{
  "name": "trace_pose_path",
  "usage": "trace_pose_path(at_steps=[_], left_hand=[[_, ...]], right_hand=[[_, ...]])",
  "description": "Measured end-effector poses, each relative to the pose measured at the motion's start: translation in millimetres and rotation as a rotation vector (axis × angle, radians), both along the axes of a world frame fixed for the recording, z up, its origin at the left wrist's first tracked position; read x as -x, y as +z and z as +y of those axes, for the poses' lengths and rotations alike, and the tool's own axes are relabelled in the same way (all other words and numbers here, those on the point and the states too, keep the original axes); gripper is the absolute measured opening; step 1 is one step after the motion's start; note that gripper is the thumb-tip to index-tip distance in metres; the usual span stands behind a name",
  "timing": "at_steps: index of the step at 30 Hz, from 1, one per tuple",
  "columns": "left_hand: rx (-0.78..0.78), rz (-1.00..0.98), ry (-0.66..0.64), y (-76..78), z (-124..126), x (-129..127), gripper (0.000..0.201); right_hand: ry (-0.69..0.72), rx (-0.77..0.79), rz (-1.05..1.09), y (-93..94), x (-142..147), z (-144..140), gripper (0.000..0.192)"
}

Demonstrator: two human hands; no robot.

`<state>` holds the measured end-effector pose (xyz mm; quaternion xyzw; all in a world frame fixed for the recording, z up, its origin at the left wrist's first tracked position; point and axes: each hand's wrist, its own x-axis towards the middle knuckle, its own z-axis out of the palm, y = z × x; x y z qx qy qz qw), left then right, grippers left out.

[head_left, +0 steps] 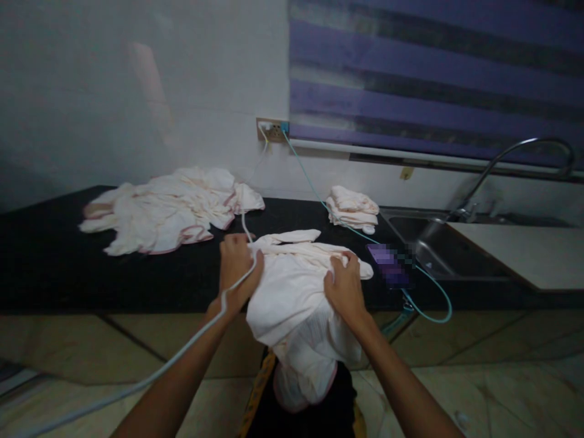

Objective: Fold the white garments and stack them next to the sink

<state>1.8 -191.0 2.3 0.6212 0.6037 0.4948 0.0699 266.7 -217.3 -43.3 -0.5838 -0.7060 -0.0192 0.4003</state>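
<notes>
A white garment (287,292) with pink edging lies bunched on the front of the black counter, its lower part hanging over the edge toward my lap. My left hand (239,267) is closed at the garment's left side, its fingers curled and partly hidden. On the right, my right hand (345,283) grips the fabric near its upper right part, with fingers bent into the folds. A white cable (196,345) runs in front of my left forearm and hand.
A loose heap of white clothes (168,210) spreads over the black counter (150,280) at left. Toward the wall sits a folded stack (351,207). A phone (387,266) with a teal cable (444,310) lies beside the sink (438,249). A white board (524,249) covers the sink's right side.
</notes>
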Motion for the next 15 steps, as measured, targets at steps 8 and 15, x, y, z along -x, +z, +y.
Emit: trace_pose_path(at_steps=[8, 15], left_hand=[[0.219, 0.511, -0.121, -42.0, -24, -55, 0.076], [0.412, 0.511, -0.181, -39.3, 12, -17, 0.105]], right_hand=[[-0.006, 0.120, 0.090, 11.3, -18, 22, 0.076], [0.116, 0.482, 0.248, 42.2, -61, 65, 0.027]])
